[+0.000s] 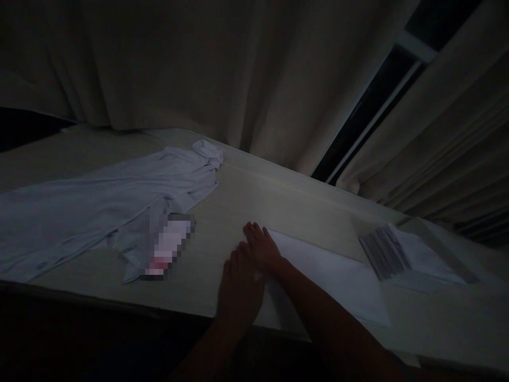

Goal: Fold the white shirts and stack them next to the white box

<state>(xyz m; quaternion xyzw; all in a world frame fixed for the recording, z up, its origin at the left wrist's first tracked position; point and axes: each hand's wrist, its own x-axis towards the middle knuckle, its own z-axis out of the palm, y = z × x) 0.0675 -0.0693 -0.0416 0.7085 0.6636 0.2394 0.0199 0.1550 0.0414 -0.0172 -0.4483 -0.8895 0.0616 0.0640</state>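
Observation:
A smooth white rectangular sheet [330, 276], folded cloth or paper by its look, lies flat on the table. Both hands are at its left end. My right hand [263, 248] rests on the far left corner, its fingers stretched forward and lying flat. Just nearer and to the left, my left hand [239, 286] lies palm down beside it, fingers extended and touching the right hand. Neither hand visibly grips anything, though what is under the palms is hidden. A spread white shirt-like garment [107, 196] lies to the left of the hands.
The pale table [254, 191] runs along a curtained window. A phone-like object [169, 246], blurred by pixels, rests on the garment's edge. On the right lies a stack of folded light fabric [397, 252]. Long beige curtains [178, 69] hang behind. The room is dim.

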